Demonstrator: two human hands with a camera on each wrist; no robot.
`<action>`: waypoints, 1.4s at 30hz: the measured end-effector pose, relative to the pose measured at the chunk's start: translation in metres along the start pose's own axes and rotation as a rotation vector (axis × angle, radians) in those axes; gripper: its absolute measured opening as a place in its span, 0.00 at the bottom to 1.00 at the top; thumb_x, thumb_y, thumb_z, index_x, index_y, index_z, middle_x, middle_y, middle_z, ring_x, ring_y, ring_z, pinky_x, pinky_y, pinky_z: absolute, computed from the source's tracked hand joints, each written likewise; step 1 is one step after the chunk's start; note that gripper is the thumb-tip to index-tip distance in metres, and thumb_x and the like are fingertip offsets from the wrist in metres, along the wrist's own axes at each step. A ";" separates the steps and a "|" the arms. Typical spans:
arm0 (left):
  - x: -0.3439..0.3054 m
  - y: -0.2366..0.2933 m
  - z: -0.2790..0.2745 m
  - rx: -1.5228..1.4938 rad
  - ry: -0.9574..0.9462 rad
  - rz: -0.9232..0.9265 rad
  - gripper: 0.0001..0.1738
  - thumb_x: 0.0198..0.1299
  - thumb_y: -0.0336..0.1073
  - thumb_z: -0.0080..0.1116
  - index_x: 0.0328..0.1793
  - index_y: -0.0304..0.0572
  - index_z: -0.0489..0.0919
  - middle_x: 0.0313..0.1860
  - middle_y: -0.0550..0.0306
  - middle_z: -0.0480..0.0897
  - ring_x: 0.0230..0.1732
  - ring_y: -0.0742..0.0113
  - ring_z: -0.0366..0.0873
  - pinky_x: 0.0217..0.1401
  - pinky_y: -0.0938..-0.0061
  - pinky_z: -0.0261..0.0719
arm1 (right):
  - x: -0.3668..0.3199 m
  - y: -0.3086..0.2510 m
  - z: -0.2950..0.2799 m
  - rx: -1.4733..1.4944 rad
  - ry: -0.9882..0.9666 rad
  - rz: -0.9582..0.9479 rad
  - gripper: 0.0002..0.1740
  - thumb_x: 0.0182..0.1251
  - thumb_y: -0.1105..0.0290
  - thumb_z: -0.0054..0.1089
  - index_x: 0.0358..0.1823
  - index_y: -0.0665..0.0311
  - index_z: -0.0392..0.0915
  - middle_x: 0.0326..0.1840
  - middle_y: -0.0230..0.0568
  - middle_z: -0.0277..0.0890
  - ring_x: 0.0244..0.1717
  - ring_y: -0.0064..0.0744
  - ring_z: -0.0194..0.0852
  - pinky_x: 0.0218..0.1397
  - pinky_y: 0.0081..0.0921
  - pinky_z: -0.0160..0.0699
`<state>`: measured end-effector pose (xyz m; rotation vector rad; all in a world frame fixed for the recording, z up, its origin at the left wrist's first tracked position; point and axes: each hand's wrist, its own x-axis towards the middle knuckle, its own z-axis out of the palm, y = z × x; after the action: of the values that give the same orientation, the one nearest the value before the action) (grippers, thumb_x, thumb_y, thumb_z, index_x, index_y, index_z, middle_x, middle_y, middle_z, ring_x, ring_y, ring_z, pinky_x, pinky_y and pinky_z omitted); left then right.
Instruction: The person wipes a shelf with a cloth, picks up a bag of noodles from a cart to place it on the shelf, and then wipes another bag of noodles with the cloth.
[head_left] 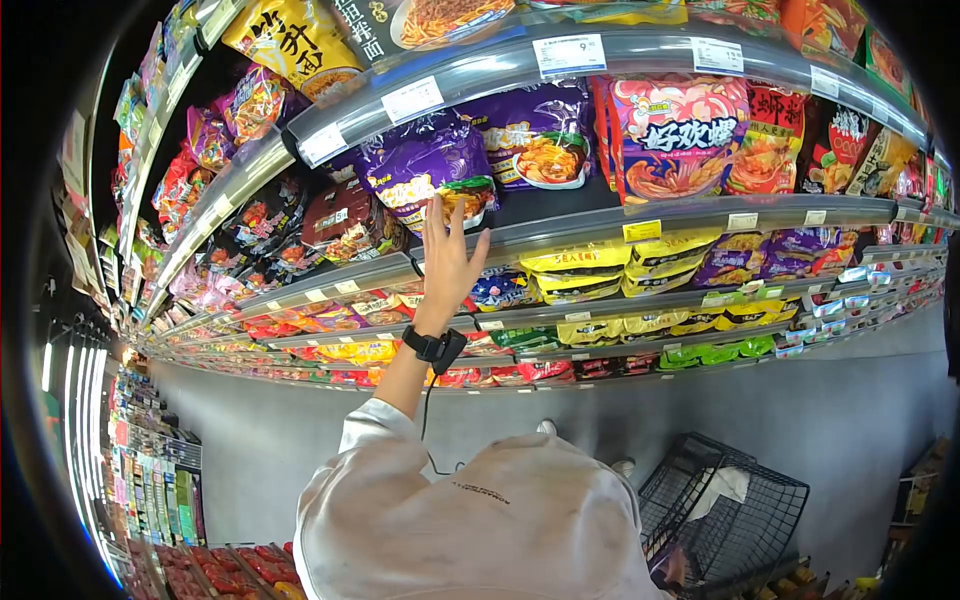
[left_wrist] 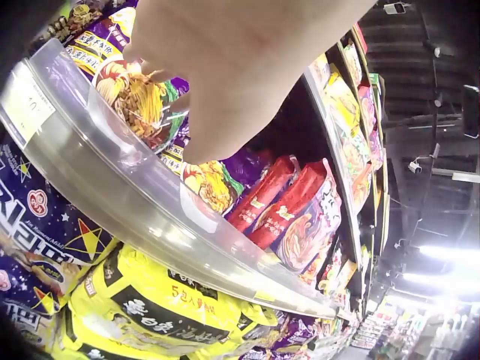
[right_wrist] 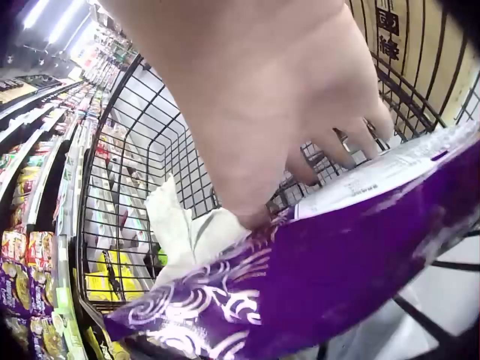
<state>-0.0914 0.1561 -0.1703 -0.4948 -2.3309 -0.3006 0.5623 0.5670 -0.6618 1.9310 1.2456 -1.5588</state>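
Observation:
My left hand [head_left: 450, 265] reaches up to the shelf, fingers extended over the lower front of a purple noodle bag [head_left: 415, 165]. A second purple noodle bag [head_left: 535, 130] stands to its right. From the left wrist, the hand [left_wrist: 225, 67] covers much of the purple packaging behind the clear shelf lip [left_wrist: 150, 187]. Down at the wire shopping cart [head_left: 740, 505], my right hand [right_wrist: 292, 112] grips another purple bag [right_wrist: 352, 262] by its edge, thumb and fingertips at its white-labelled side. A crumpled white cloth-like item [right_wrist: 191, 225] lies in the cart behind it.
Pink noodle bags [head_left: 680, 135] and red bags [head_left: 768, 135] stand farther right on the same shelf. Yellow multipacks [head_left: 575, 265] fill the shelf below. Price tags line the shelf edges. Grey floor [head_left: 250, 420] runs between the shelving and the cart.

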 end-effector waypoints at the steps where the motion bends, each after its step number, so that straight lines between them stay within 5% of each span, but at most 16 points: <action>1: -0.002 0.002 0.000 0.010 -0.017 -0.016 0.38 0.72 0.45 0.66 0.82 0.38 0.66 0.84 0.23 0.56 0.84 0.24 0.55 0.83 0.40 0.60 | -0.032 -0.015 -0.006 -0.057 -0.047 -0.043 0.43 0.83 0.37 0.46 0.87 0.58 0.58 0.73 0.43 0.76 0.65 0.46 0.79 0.74 0.43 0.74; 3: -0.003 0.013 -0.001 -0.004 -0.023 -0.007 0.38 0.72 0.44 0.66 0.82 0.38 0.66 0.83 0.24 0.57 0.83 0.25 0.56 0.83 0.41 0.61 | -0.062 -0.036 -0.009 -0.108 -0.094 -0.086 0.43 0.83 0.38 0.46 0.87 0.59 0.57 0.74 0.42 0.76 0.65 0.45 0.79 0.75 0.41 0.74; 8: -0.013 0.047 -0.008 -0.106 -0.053 -0.027 0.34 0.71 0.39 0.65 0.80 0.37 0.69 0.81 0.27 0.63 0.80 0.28 0.63 0.80 0.46 0.68 | -0.077 -0.054 -0.014 -0.103 -0.124 -0.080 0.29 0.84 0.50 0.53 0.76 0.58 0.77 0.71 0.42 0.80 0.61 0.45 0.83 0.73 0.38 0.75; 9: -0.016 0.055 -0.008 -0.108 -0.055 -0.029 0.34 0.71 0.39 0.65 0.80 0.37 0.69 0.81 0.27 0.63 0.80 0.28 0.63 0.80 0.46 0.68 | -0.006 0.012 -0.037 -0.105 -0.121 -0.078 0.29 0.84 0.50 0.53 0.76 0.58 0.77 0.71 0.42 0.80 0.61 0.45 0.83 0.73 0.38 0.75; 11: -0.020 0.069 -0.009 -0.245 -0.069 -0.061 0.32 0.69 0.35 0.66 0.77 0.36 0.71 0.77 0.29 0.67 0.78 0.30 0.65 0.79 0.46 0.68 | 0.121 0.055 -0.063 -0.545 -0.087 -0.883 0.22 0.81 0.54 0.56 0.62 0.62 0.87 0.59 0.40 0.86 0.58 0.39 0.84 0.62 0.35 0.84; 12: -0.021 0.078 -0.010 -0.261 -0.053 -0.060 0.31 0.68 0.33 0.66 0.76 0.37 0.73 0.76 0.33 0.70 0.75 0.33 0.70 0.76 0.50 0.73 | 0.101 0.045 -0.063 -0.547 -0.083 -0.881 0.22 0.81 0.54 0.56 0.62 0.62 0.87 0.59 0.40 0.86 0.58 0.39 0.84 0.62 0.35 0.84; 17: -0.027 0.106 -0.004 -0.406 -0.014 -0.009 0.26 0.66 0.29 0.66 0.71 0.36 0.78 0.71 0.37 0.75 0.69 0.37 0.76 0.70 0.53 0.78 | -0.011 -0.018 -0.023 0.050 0.017 -0.076 0.09 0.71 0.72 0.60 0.44 0.68 0.86 0.37 0.43 0.83 0.34 0.39 0.83 0.30 0.33 0.85; 20: -0.034 0.121 0.004 -0.528 -0.012 0.082 0.17 0.69 0.29 0.66 0.61 0.32 0.82 0.56 0.40 0.85 0.59 0.40 0.84 0.59 0.55 0.84 | -0.022 -0.006 -0.023 0.277 0.097 -0.142 0.08 0.64 0.77 0.63 0.42 0.71 0.86 0.34 0.45 0.81 0.28 0.41 0.81 0.28 0.33 0.84; 23: -0.047 0.127 0.016 -0.664 -0.159 0.070 0.13 0.71 0.29 0.64 0.59 0.31 0.83 0.52 0.41 0.87 0.50 0.44 0.88 0.50 0.58 0.87 | 0.017 0.012 -0.049 0.192 0.016 -0.170 0.10 0.65 0.74 0.66 0.42 0.74 0.85 0.33 0.45 0.80 0.31 0.40 0.81 0.34 0.33 0.87; 27: -0.057 0.138 0.022 -0.732 -0.208 0.041 0.13 0.74 0.27 0.58 0.61 0.31 0.82 0.53 0.42 0.88 0.48 0.45 0.89 0.49 0.57 0.88 | -0.065 -0.022 -0.019 0.520 0.051 -0.312 0.13 0.71 0.68 0.64 0.45 0.73 0.86 0.32 0.48 0.79 0.32 0.42 0.81 0.37 0.37 0.87; 29: -0.057 0.135 0.026 -0.733 -0.176 0.079 0.14 0.75 0.27 0.57 0.62 0.31 0.81 0.53 0.42 0.88 0.49 0.43 0.88 0.49 0.57 0.88 | -0.124 -0.063 0.005 0.179 0.272 -0.006 0.16 0.66 0.68 0.72 0.51 0.67 0.82 0.32 0.36 0.76 0.29 0.36 0.75 0.30 0.42 0.77; 34: -0.055 0.122 0.025 -0.751 -0.222 0.084 0.15 0.74 0.30 0.60 0.63 0.36 0.82 0.51 0.43 0.88 0.47 0.44 0.89 0.49 0.57 0.88 | 0.024 0.029 -0.023 0.301 -0.109 -0.027 0.06 0.76 0.68 0.54 0.46 0.60 0.78 0.27 0.35 0.72 0.23 0.34 0.67 0.27 0.39 0.70; 35: -0.056 0.120 0.024 -0.754 -0.223 0.083 0.15 0.74 0.30 0.60 0.63 0.36 0.82 0.51 0.43 0.88 0.47 0.44 0.89 0.49 0.57 0.88 | -0.002 0.045 -0.021 0.301 -0.106 -0.027 0.06 0.76 0.68 0.54 0.46 0.60 0.78 0.27 0.35 0.72 0.23 0.34 0.67 0.27 0.39 0.70; 37: -0.057 0.114 0.023 -0.754 -0.326 -0.013 0.17 0.72 0.34 0.64 0.64 0.39 0.83 0.50 0.45 0.89 0.46 0.47 0.89 0.48 0.59 0.88 | -0.066 -0.022 0.022 0.035 0.229 -0.057 0.14 0.78 0.56 0.59 0.43 0.60 0.74 0.26 0.33 0.67 0.24 0.33 0.64 0.33 0.43 0.71; 40: -0.060 0.108 0.024 -0.713 -0.338 -0.020 0.22 0.68 0.36 0.70 0.65 0.38 0.83 0.46 0.47 0.91 0.46 0.46 0.90 0.49 0.59 0.87 | -0.155 -0.072 0.023 0.143 0.116 -0.035 0.28 0.75 0.39 0.62 0.42 0.60 0.70 0.26 0.30 0.62 0.27 0.31 0.63 0.41 0.50 0.73; 42: -0.061 0.107 0.027 -0.729 -0.331 0.001 0.22 0.67 0.36 0.71 0.65 0.39 0.83 0.45 0.47 0.91 0.46 0.46 0.90 0.48 0.59 0.87 | -0.146 -0.062 0.021 0.111 0.105 -0.040 0.33 0.72 0.33 0.62 0.41 0.60 0.70 0.27 0.30 0.61 0.29 0.31 0.63 0.44 0.52 0.74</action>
<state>-0.0214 0.2457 -0.2241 -0.9481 -2.4856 -1.1614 0.4993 0.5265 -0.5204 2.0937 1.2713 -1.5957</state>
